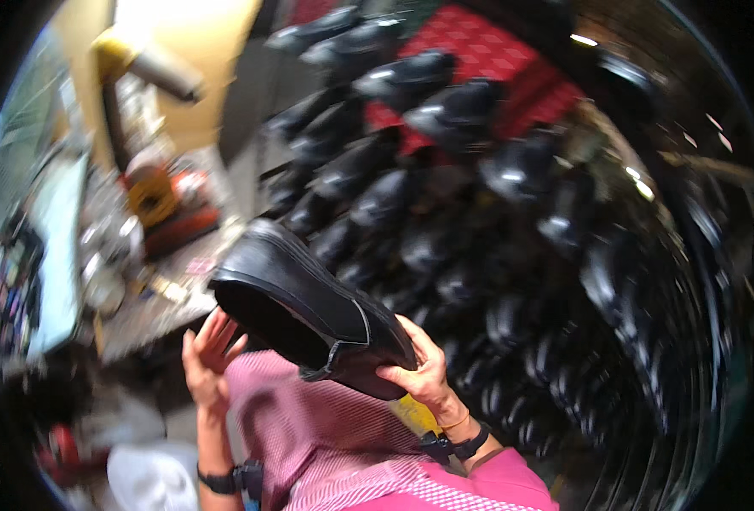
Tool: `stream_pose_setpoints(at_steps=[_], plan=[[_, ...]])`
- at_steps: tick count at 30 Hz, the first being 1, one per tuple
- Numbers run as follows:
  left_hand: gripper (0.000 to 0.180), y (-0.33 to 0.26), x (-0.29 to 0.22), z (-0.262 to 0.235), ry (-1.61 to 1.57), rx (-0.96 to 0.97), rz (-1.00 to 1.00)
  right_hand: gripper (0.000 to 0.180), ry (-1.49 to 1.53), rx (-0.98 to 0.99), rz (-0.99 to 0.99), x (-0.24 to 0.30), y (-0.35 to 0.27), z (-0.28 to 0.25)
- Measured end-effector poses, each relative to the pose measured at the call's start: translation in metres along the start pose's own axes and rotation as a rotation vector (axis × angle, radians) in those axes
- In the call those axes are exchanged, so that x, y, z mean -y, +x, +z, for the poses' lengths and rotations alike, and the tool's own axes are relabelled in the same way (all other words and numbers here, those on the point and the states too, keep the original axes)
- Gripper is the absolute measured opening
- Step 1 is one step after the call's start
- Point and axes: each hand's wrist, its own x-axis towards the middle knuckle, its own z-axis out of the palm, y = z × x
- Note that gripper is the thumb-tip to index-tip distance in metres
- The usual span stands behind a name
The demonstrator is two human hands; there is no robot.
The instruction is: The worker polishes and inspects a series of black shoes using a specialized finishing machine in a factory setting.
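Note:
A black slip-on shoe [355, 328] hangs in front of me, tilted, with its dark foot opening turned toward me and its heel end at the upper left. My right hand [422, 368] grips it around the toe end, thumb on the upper. Just below the heel end, my left hand [210, 362] has its fingers spread; whether the fingertips touch the shoe I cannot tell. Beneath the shoe is my pink striped apron [309, 409].
Several rows of black shoes [385, 196] fill the rack ahead and to the right, blurred. A red patterned panel [470, 51] lies behind them. At left a cluttered workbench [151, 298] carries an orange-and-yellow object [151, 196] and a heat-gun-like yellow tool [151, 64]. A whitish bag [151, 477] sits below.

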Motion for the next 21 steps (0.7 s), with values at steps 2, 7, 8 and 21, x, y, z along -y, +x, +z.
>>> stream_pose_setpoints(at_steps=[2, 7, 8, 21], plan=[[0.062, 0.004, 0.003, 0.015, 0.18, 0.022, 0.029, 0.074, -0.165, -0.211, -0.17, 0.067, 0.008, -0.027], [0.048, 0.023, 0.069, 0.001, 0.457, 0.06, -0.078, 0.072, -0.182, -0.853, -0.736, 0.226, 0.008, -0.059], [0.044, 0.022, 0.077, -0.007, 0.474, 0.045, -0.106, 0.072, -0.215, -0.951, -0.759, 0.247, 0.017, -0.066], [0.036, 0.018, 0.095, -0.012, 0.343, 0.059, -0.069, 0.066, -0.676, -0.959, -0.186, 0.372, 0.033, -0.183]])
